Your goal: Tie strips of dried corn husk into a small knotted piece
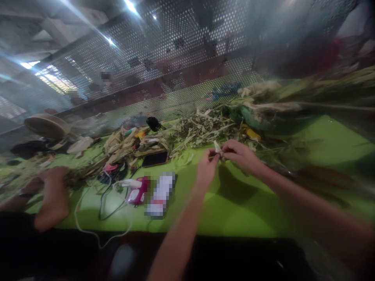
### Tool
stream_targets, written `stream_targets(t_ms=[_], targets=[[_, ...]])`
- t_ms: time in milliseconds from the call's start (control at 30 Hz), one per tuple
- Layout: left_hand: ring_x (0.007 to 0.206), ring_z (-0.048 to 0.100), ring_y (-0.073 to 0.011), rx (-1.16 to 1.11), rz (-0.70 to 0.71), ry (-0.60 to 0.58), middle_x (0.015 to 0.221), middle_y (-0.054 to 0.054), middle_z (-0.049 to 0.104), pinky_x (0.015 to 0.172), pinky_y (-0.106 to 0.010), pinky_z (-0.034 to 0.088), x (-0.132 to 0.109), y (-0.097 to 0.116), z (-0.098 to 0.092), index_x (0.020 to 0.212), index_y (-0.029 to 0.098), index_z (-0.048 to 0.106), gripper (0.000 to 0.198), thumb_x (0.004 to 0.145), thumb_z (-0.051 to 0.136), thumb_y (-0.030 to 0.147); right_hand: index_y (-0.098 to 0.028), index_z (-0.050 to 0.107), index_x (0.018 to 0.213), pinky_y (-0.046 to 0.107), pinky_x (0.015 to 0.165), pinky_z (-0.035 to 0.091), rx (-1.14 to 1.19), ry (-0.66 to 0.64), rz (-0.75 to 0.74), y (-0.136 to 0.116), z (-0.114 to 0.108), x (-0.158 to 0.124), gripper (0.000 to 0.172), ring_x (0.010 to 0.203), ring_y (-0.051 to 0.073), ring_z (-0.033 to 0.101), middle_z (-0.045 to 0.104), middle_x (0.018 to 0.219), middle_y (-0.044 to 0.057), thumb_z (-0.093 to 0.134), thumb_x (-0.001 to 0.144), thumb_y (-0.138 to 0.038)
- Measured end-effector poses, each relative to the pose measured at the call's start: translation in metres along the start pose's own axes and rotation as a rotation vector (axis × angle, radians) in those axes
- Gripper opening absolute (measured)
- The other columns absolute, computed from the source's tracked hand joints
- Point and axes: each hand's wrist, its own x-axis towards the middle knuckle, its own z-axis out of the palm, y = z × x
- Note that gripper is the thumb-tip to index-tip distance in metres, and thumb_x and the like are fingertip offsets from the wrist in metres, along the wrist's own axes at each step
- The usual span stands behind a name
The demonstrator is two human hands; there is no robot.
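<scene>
My left hand point(208, 166) and my right hand point(238, 154) meet above the green table point(187, 218), both closed. Their fingertips pinch a small pale leaf strip point(217, 147) that looks folded, with a pointed tip standing up between them. Its lower part is hidden by the fingers. Just behind my hands lies a loose heap of pale, curled leaf pieces point(202, 127). A yellow object point(251, 133) lies beyond my right hand, too blurred to name.
Left of my hands lie a phone with a pixelated screen point(161, 195), a dark phone point(155, 159), and a magenta device point(138, 191) with cables. A co-worker's arm point(54, 195) rests at far left. A green basin point(263, 119) with long leaves stands at right. Perforated metal point(175, 70) rises behind.
</scene>
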Motion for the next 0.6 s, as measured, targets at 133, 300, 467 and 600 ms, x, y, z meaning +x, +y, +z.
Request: stream_targets(t_ms=[133,300,467,600], targets=[[0.088,0.057,-0.0159,-0.076,-0.037,-0.029,0.092,-0.003,0.066,0.088,-0.031,0.041,0.001,-0.004,-0.001,0.093,0.019,0.064,0.012,0.083,0.063,0.026,-0.021,0.062,0.083,0.025,0.055,0.04,0.06,0.044,0.151,0.0,0.002,-0.001,0.007,0.061,0.014,0.052,0.06,0.071,-0.001,0.059,0.079,-0.025],[0.088,0.057,-0.0154,-0.16,-0.092,-0.041,0.093,-0.003,0.066,0.088,-0.03,0.042,0.001,-0.005,0.001,0.093,0.019,0.064,0.014,0.081,0.066,0.027,-0.02,0.061,0.081,0.025,0.054,0.041,-0.072,0.173,0.073,-0.004,0.002,-0.003,0.005,0.06,0.014,0.053,0.061,0.072,0.0,0.065,0.077,-0.022],[0.085,0.057,-0.0151,-0.244,-0.151,-0.003,0.092,-0.004,0.067,0.086,-0.031,0.043,0.001,-0.003,0.002,0.089,0.019,0.064,0.014,0.08,0.066,0.029,-0.02,0.069,0.087,0.028,0.063,0.046,-0.289,0.172,-0.115,-0.006,0.0,-0.007,0.008,0.073,0.018,0.063,0.07,0.086,0.006,0.063,0.084,-0.022],[0.084,0.058,-0.0141,-0.313,-0.146,0.002,0.09,-0.003,0.067,0.087,-0.031,0.044,0.003,-0.004,0.003,0.086,0.018,0.063,0.018,0.076,0.071,0.031,-0.02,0.071,0.091,0.029,0.066,0.047,-0.445,0.18,-0.192,-0.007,0.001,-0.01,0.011,0.076,0.02,0.065,0.072,0.09,0.006,0.063,0.087,-0.025]])
